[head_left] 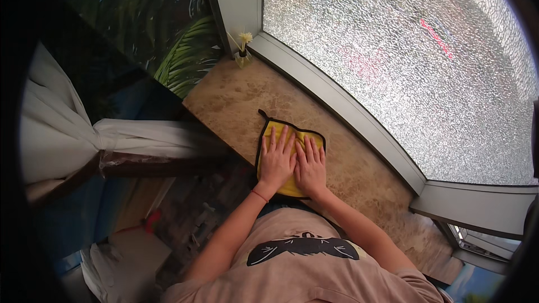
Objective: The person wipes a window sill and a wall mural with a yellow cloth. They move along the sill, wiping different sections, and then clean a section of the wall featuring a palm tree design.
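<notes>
A yellow cloth with black edging and a small black loop (290, 187) lies spread on a brown marble-patterned windowsill (362, 168). My left hand (276, 164) rests flat on the cloth's left part, its fingers apart; a thin red string circles that wrist. Beside it, my right hand (310, 166) presses flat on the right part of the cloth, with the thumbs close together. Neither hand grasps the cloth. Part of its near edge hangs by my shirt, and what is under the cloth is hidden.
A small glass reed diffuser with a pale flower (243, 54) stands at the sill's far corner. Along the right runs a metal window frame (337, 97) with textured glass (379, 71). A tied white curtain (63, 126) hangs at left, above a pale box-like object (139, 256).
</notes>
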A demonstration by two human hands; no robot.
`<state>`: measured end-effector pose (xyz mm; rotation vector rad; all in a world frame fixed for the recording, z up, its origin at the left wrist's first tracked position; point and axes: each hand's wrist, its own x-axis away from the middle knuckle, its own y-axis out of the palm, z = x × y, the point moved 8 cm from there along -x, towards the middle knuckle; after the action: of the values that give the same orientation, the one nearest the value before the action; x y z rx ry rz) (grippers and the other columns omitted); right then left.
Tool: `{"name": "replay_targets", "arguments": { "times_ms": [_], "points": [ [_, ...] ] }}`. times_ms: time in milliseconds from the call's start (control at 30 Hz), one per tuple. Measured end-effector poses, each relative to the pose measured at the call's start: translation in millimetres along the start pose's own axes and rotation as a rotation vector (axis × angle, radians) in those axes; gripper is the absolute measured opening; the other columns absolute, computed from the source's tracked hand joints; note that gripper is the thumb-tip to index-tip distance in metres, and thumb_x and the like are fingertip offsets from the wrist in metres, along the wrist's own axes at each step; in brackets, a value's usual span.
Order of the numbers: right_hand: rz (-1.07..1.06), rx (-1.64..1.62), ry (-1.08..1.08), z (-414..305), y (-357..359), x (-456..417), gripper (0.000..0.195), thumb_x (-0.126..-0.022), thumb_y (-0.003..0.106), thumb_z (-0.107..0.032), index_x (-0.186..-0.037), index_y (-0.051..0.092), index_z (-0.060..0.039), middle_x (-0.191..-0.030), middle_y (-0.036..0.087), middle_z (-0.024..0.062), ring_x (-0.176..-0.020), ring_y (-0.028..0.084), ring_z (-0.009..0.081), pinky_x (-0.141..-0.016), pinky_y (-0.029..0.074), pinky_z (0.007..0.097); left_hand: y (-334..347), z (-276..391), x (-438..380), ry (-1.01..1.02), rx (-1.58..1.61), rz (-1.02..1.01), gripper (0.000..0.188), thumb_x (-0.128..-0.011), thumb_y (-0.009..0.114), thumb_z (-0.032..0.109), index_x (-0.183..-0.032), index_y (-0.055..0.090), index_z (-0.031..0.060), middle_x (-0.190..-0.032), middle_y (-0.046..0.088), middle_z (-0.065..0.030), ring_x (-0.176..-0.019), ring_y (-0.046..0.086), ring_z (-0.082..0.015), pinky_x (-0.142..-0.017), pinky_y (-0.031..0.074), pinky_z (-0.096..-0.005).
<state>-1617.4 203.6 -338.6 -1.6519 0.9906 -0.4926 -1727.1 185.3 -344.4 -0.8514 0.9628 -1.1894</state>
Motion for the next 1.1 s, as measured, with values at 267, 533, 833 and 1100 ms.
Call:
{"name": "replay_targets", "arguments": {
  "times_ms": [267,533,833,1100],
  "points": [
    [0.038,-0.03,0.001,-7,12,-64,0.055,-0.098,0.051,-0.017,-0.152,0.047,-0.0087,-0.16,0.042,0.0188,-0.153,0.034,0.0345,-0.124,0.021,0.0541,-1,-37,-54,-0.007,0.004,0.073,0.056,-0.103,0.049,0.034,-0.154,0.049,0.0125,-0.169,0.029,-0.0092,-0.158,0.019,-0.0379,-0.127,0.012,-0.0584],
    [0.091,0.016,-0.018,1,22,-111,0.051,-0.1,0.053,-0.022,-0.15,0.05,-0.0097,-0.161,0.041,0.0183,-0.151,0.034,0.0369,-0.123,0.023,0.0549,-9,-63,-92,0.039,0.052,0.102,0.058,-0.1,0.054,0.03,-0.155,0.047,0.0116,-0.167,0.033,-0.0107,-0.157,0.022,-0.0377,-0.126,0.018,-0.0566],
    [-0.008,-0.022,-0.01,-61,32,-66,0.052,-0.101,0.052,-0.023,-0.151,0.049,-0.0079,-0.162,0.038,0.0213,-0.153,0.031,0.0387,-0.123,0.021,0.0575,-27,-79,-12,-0.106,-0.033,0.031,0.061,-0.102,0.05,0.035,-0.159,0.042,0.0143,-0.17,0.028,-0.0095,-0.157,0.021,-0.037,-0.126,0.016,-0.0564],
    [0.091,-0.042,-0.039,-39,32,-138,0.05,-0.1,0.053,-0.021,-0.149,0.052,-0.0111,-0.158,0.046,0.0172,-0.15,0.039,0.0349,-0.122,0.026,0.0538,-20,-101,-92,-0.044,-0.05,0.112,0.058,-0.102,0.048,0.033,-0.156,0.045,0.0128,-0.169,0.03,-0.0098,-0.157,0.021,-0.0389,-0.127,0.013,-0.0577]
  ]
}}
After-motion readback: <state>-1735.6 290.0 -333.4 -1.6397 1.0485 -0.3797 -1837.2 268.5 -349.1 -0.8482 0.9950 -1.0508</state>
